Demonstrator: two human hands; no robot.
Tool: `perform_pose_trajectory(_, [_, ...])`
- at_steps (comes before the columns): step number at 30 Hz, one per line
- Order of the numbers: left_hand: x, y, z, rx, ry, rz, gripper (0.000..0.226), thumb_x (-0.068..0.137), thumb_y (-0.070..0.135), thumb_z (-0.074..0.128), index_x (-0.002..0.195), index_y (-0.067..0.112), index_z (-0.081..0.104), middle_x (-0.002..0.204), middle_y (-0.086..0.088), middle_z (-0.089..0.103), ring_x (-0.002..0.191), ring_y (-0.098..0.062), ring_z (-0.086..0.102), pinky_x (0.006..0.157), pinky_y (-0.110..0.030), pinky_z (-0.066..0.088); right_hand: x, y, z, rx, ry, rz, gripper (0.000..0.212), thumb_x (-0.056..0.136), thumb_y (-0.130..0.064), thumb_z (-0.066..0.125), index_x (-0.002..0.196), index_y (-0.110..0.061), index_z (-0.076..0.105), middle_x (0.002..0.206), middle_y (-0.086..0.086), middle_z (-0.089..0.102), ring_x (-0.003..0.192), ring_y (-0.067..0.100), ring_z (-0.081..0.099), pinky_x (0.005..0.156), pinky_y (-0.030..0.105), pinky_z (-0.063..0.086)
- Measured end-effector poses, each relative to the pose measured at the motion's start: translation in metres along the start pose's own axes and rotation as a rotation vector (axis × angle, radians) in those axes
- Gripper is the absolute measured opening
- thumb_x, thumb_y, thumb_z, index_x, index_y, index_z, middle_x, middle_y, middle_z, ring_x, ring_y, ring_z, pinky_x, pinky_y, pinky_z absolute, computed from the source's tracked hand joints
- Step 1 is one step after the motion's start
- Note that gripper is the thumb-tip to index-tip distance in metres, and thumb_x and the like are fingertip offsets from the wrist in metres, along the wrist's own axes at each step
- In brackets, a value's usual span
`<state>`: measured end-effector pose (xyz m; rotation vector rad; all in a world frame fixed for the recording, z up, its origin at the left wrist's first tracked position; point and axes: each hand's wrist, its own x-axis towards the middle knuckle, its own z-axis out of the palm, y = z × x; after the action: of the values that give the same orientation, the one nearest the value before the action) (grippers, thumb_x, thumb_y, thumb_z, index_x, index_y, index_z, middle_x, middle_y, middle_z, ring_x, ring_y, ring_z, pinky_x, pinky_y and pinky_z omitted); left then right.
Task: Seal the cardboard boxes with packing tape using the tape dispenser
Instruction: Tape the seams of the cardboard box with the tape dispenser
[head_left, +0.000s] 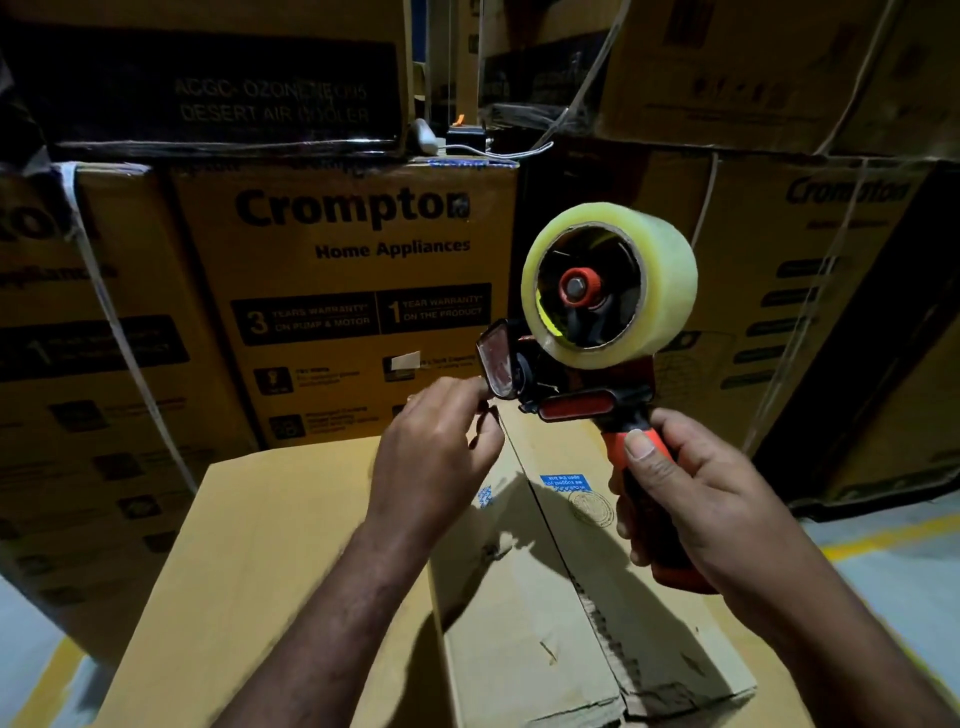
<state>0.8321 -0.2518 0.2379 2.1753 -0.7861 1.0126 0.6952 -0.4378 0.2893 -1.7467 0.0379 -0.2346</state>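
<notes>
Cardboard box lies nearest, low in view, top flaps shut and meeting at a centre seam that runs away from the person; no tape visible on that seam, so sealing looks not yet begun. A paler cardboard panel adjoins it on the left; cannot tell whether it is a second box or a flap. Board likely stiff at the edges but giving along the seam, so the tape probably wants firm, even pressure there. Blue sticker sits near the seam's far end. Above the box, clear of it, the right hand holds the tape dispenser: grip wrapped fully round the orange handle, thumb laid up its front. Handle is the right hold; tool looks light and rigid, a little top-heavy under the full roll of clear tape. Left hand is at the dispenser's nose, fingers curled at the front plate; cannot tell if this grip pinches the tape end, since the film is clear. Tape likely thin, sticky and prone to folding onto itself; cutting edge probably near the nose, so keep fingertips wary. Behind, stacked Crompton cartons wall the background; floor with a yellow line shows on the right.
</notes>
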Motion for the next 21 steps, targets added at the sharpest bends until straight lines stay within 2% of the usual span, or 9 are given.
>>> perform_pose_trajectory(5, [-0.031,-0.040,0.015,0.003,-0.061,0.184,0.019,0.095,0.020,0.063,0.109,0.011,0.072,0.102,-0.004,0.072,0.089,-0.016,0.068,0.071,-0.035,0.060,0.004,0.001,-0.005,0.034,0.049,0.054,0.038,0.085,-0.050,0.057,0.114,-0.026,0.060,0.079,0.006,0.062,0.063,0.026,0.060,0.059,0.044,0.047])
perform_pose_trajectory(7, [-0.039,-0.038,0.017,-0.163,-0.091,-0.116,0.013,0.095,0.018,0.069,0.108,0.017,0.071,0.102,-0.002,0.073,0.084,-0.009,0.068,0.067,-0.032,0.060,0.008,-0.001,-0.009,0.042,0.062,0.071,0.033,0.089,-0.044,0.057,0.111,-0.020,0.061,0.081,0.010,0.061,0.060,0.023,0.060,0.054,0.038,0.050])
perform_pose_trajectory(9, [-0.032,-0.016,0.012,-0.721,-0.142,-0.777,0.013,0.101,0.025,0.063,0.108,0.016,0.067,0.104,-0.012,0.074,0.073,-0.009,0.067,0.059,-0.029,0.058,0.011,-0.004,-0.011,0.039,0.071,0.088,0.031,0.094,-0.039,0.056,0.116,-0.019,0.061,0.082,0.011,0.061,0.059,0.021,0.061,0.050,0.033,0.050])
perform_pose_trajectory(11, [-0.019,-0.001,0.006,-1.254,-0.350,-1.316,0.042,0.104,0.045,0.052,0.119,0.006,0.061,0.105,-0.024,0.073,0.065,-0.019,0.067,0.049,-0.028,0.056,0.013,-0.006,-0.011,0.027,0.070,0.105,0.030,0.096,-0.038,0.055,0.120,-0.021,0.060,0.083,0.011,0.061,0.059,0.020,0.062,0.050,0.033,0.051])
perform_pose_trajectory(12, [-0.012,0.003,0.003,-1.402,-0.487,-1.428,0.059,0.102,0.056,0.046,0.123,0.002,0.058,0.106,-0.027,0.073,0.062,-0.023,0.068,0.046,-0.028,0.056,0.014,-0.006,-0.010,0.025,0.068,0.109,0.029,0.097,-0.037,0.055,0.120,-0.021,0.059,0.083,0.011,0.061,0.059,0.020,0.061,0.050,0.033,0.051])
perform_pose_trajectory(14, [0.000,0.008,0.001,-1.571,-0.699,-1.467,0.078,0.097,0.069,0.040,0.125,-0.003,0.052,0.107,-0.031,0.071,0.058,-0.029,0.070,0.043,-0.030,0.057,0.015,-0.007,-0.009,0.022,0.063,0.116,0.030,0.097,-0.037,0.055,0.122,-0.021,0.059,0.084,0.012,0.060,0.060,0.020,0.061,0.051,0.033,0.052])
perform_pose_trajectory(16, [0.010,0.013,0.006,-1.651,-0.767,-1.475,0.080,0.097,0.069,0.040,0.124,-0.007,0.049,0.096,-0.031,0.070,0.056,-0.029,0.070,0.045,-0.032,0.058,0.015,-0.007,-0.007,0.007,0.052,0.120,0.032,0.095,-0.037,0.055,0.123,-0.021,0.058,0.085,0.013,0.060,0.060,0.020,0.061,0.052,0.034,0.052])
perform_pose_trajectory(18, [0.017,0.015,0.012,-1.698,-0.728,-1.514,0.066,0.099,0.056,0.047,0.117,-0.008,0.052,0.081,-0.024,0.067,0.052,-0.025,0.067,0.046,-0.028,0.057,0.014,-0.007,-0.004,-0.012,0.046,0.115,0.035,0.094,-0.039,0.055,0.124,-0.022,0.059,0.086,0.014,0.060,0.061,0.020,0.062,0.053,0.034,0.052])
perform_pose_trajectory(21, [0.019,0.010,0.019,-1.710,-0.611,-1.553,0.027,0.089,0.019,0.062,0.099,-0.006,0.060,0.076,-0.017,0.063,0.050,-0.018,0.063,0.044,-0.023,0.055,0.012,-0.008,-0.001,-0.045,0.051,0.093,0.030,0.094,-0.039,0.054,0.121,-0.027,0.060,0.086,0.016,0.061,0.059,0.020,0.062,0.052,0.032,0.051])
